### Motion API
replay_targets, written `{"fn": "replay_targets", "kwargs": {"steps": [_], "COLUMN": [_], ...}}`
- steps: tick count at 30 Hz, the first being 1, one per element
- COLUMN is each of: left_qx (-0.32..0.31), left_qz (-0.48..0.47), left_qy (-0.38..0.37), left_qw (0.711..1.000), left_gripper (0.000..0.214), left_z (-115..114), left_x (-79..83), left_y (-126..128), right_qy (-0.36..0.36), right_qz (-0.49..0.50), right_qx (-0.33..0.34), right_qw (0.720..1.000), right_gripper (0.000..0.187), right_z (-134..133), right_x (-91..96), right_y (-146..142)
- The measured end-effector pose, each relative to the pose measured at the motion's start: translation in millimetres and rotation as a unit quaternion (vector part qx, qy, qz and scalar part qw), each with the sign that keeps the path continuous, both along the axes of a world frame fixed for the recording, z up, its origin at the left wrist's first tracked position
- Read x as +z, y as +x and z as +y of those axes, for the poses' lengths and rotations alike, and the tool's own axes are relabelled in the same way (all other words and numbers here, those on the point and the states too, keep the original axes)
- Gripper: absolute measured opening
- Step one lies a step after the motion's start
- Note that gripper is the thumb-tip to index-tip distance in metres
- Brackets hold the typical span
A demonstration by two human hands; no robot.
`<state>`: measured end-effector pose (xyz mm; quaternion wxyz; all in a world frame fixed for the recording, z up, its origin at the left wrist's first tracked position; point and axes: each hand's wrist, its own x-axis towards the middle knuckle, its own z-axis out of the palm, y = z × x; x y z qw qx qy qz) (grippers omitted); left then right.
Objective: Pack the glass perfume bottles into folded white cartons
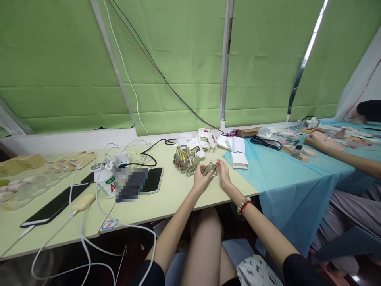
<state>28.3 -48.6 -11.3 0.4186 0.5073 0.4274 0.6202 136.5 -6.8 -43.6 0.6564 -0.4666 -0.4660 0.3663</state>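
A small clear glass perfume bottle (210,168) stands near the table's front edge, between my two hands. My left hand (201,180) has its fingers closed around the bottle's left side. My right hand (224,174) curls its fingers against the bottle's right side, near its neck; part of the grip is hard to make out. Just left of them, several similar glass bottles with gold tops (185,159) are crowded together. Behind these lie small white boxes (207,138), some with printed pictures.
White cartons (236,145) and a coiled black cable (266,143) lie behind on the right, by a blue cloth (285,171). On the left are a phone (153,180), a white tub (104,183), a tablet (55,204) and loose white cables. A co-worker's arm (351,158) rests at far right.
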Motion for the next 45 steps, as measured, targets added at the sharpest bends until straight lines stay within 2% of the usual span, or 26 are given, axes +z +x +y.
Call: {"fn": "replay_targets", "kwargs": {"steps": [3, 6, 9, 11, 13, 15, 17, 19, 24, 30, 34, 37, 41, 45], "left_qx": [0.033, 0.059, 0.109, 0.104, 0.094, 0.084, 0.067, 0.05, 0.045, 0.071, 0.079, 0.074, 0.073, 0.094], "left_qz": [0.042, 0.125, 0.154, 0.131, 0.105, 0.1, 0.118, 0.146, 0.172, 0.154, 0.156, 0.144, 0.155, 0.178], "left_qy": [0.015, 0.022, 0.055, 0.084, 0.074, 0.028, -0.01, -0.017, 0.003, 0.018, 0.027, 0.036, 0.049, 0.048], "left_qw": [0.998, 0.99, 0.981, 0.982, 0.987, 0.991, 0.991, 0.988, 0.984, 0.985, 0.984, 0.986, 0.984, 0.978], "left_gripper": [0.038, 0.033, 0.041, 0.049, 0.055, 0.048, 0.031, 0.02, 0.025, 0.029, 0.03, 0.032, 0.029, 0.027], "left_z": [-5.3, -13.9, -21.0, -22.3, -20.3, -16.0, -10.4, -3.8, 18.9, 44.8, 48.8, 45.7, 39.1, 35.4], "left_x": [0.2, 2.8, 4.6, 4.5, 3.8, 3.2, 3.0, 3.2, 4.5, 4.7, 2.4, 2.4, 4.5, 5.8], "left_y": [0.4, 0.4, 0.3, 0.1, -0.3, -0.6, -0.2, 1.4, 7.6, 10.6, 10.7, 11.6, 12.9, 13.6], "right_qy": [-0.007, -0.011, -0.001, 0.009, 0.014, 0.011, -0.001, -0.015, -0.031, -0.013, 0.021, 0.038, 0.039, 0.029], "right_qz": [-0.022, -0.065, -0.124, -0.169, -0.212, -0.25, -0.279, -0.297, -0.302, -0.248, -0.186, -0.128, -0.032, 0.056], "right_qx": [-0.006, -0.005, 0.004, 0.01, 0.007, -0.005, -0.018, -0.026, -0.028, -0.007, 0.04, 0.031, 0.012, 0.048], "right_qw": [1.0, 0.998, 0.992, 0.986, 0.977, 0.968, 0.96, 0.954, 0.952, 0.969, 0.981, 0.991, 0.999, 0.997], "right_gripper": [0.042, 0.042, 0.042, 0.044, 0.046, 0.047, 0.048, 0.048, 0.046, 0.029, 0.016, 0.011, 0.026, 0.049], "right_z": [17.1, 37.4, 58.4, 71.6, 83.7, 94.8, 105.2, 114.8, 132.3, 128.8, 111.6, 97.7, 87.3, 79.1], "right_x": [-5.5, -6.6, -5.7, -4.8, -3.5, -2.0, -0.2, 1.2, 2.0, 5.3, 7.2, 11.0, 24.5, 43.7], "right_y": [4.5, 9.8, 11.7, 9.7, 5.3, -0.1, -5.3, -9.3, -11.9, -2.7, 7.2, 13.7, 16.9, 13.1]}}
